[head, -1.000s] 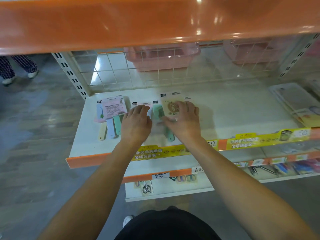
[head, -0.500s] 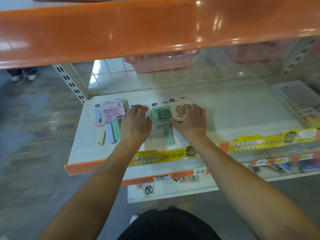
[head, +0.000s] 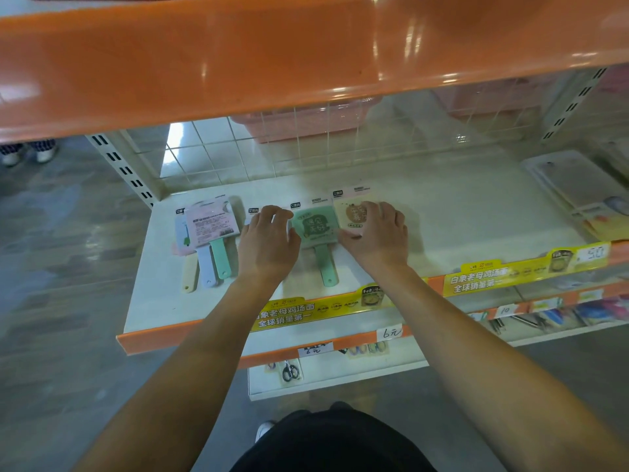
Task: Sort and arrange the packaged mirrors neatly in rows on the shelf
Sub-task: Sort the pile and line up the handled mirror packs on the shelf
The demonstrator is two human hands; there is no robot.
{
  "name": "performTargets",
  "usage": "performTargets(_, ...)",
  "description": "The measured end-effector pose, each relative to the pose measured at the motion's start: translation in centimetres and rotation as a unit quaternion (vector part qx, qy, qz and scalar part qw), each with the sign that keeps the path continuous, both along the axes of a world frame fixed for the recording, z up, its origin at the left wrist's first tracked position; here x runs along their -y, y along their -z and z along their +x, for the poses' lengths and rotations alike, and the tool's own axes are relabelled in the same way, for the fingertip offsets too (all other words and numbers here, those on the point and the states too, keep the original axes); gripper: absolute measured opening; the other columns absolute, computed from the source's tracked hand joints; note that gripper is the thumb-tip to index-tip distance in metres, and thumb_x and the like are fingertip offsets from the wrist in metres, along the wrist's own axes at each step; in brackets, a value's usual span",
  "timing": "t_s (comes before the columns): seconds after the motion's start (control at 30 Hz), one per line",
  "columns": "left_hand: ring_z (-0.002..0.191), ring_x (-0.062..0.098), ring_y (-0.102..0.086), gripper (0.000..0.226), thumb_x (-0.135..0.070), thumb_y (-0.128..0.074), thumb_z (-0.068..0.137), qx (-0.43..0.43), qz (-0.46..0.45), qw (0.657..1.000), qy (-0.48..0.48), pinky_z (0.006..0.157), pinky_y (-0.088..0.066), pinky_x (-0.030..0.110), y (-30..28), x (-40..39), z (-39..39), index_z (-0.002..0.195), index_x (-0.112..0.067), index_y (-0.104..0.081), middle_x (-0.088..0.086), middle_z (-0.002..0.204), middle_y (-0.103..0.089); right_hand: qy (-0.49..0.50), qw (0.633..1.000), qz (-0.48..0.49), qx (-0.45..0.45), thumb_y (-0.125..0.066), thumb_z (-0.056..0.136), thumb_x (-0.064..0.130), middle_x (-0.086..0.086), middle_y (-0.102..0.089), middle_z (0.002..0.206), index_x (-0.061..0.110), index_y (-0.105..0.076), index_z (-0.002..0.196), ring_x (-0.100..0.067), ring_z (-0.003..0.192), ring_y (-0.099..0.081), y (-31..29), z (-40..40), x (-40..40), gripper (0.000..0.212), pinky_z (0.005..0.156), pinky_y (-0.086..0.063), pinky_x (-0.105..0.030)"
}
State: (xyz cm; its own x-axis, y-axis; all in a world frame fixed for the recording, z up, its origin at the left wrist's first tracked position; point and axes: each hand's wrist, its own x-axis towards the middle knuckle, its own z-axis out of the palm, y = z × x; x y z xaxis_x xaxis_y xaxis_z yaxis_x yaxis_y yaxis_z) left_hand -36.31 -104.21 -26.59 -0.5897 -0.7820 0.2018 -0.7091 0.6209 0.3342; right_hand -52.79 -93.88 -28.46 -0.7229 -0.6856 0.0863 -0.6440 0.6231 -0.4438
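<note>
At frame centre, the green mirror [head: 316, 229], printed 遇见美好, lies flat on the shelf [head: 459, 212]. The left hand [head: 267, 241] presses flat on a package beside it; the right hand [head: 377, 235] covers the cream mirror [head: 354, 212]. Neither grip closes. The yellow strip [head: 476, 279] reads 白象老母鸡汤面; a tag [head: 391, 332] reads 6元.

"6元" on white price tag [head: 389, 333], "白象老母鸡汤面 全球销量第一" on yellow shelf strip [head: 476, 281], "10" on tag [head: 505, 310]
</note>
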Motion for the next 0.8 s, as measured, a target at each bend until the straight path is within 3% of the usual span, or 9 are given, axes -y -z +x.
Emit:
performTargets(0.47, 0.117, 0.026, -0.052, 0.031, -0.025, -0.051, 0.092, 0.005, 0.008, 1.0, -0.017, 0.094, -0.045, 0.039, 0.1, -0.4, -0.1, 0.122, -0.018, -0.057, 0.004, 0.13, -0.054, -0.017, 0.999, 0.027, 0.008, -0.059, 0.08, 0.064, -0.007, -0.036, 0.143, 0.021, -0.039, 0.136, -0.031, 0.131, -0.03, 0.5, -0.6, -0.3, 0.074, 0.105, -0.033, -0.041)
performTargets(0.67, 0.115, 0.027, -0.053, 0.031, -0.026, -0.05, 0.092, -0.003, 0.012, 1.0, -0.026, 0.092, -0.048, 0.041, -0.1, -0.3, 0.9, 0.121, -0.018, -0.058, 0.003, 0.128, -0.053, -0.013, 0.998, 0.05, 0.028, -0.053, 0.082, 0.069, -0.01, -0.006, 0.161, 0.024, -0.024, 0.15, -0.034, 0.148, -0.003, -0.4, 0.3, -0.3, 0.086, 0.119, -0.011, -0.045)
performTargets(0.8, 0.114, 0.029, -0.053, 0.031, -0.024, -0.051, 0.091, -0.002, 0.013, 0.999, -0.04, 0.093, -0.044, 0.04, -0.4, 0.0, 2.3, 0.121, -0.018, -0.058, 0.005, 0.128, -0.054, -0.037, 0.999, -0.005, -0.01, -0.053, 0.087, 0.061, -0.007, -0.01, 0.161, 0.022, -0.029, 0.148, -0.03, 0.149, -0.003, -1.4, 2.8, 0.3, 0.076, 0.12, -0.011, -0.045)
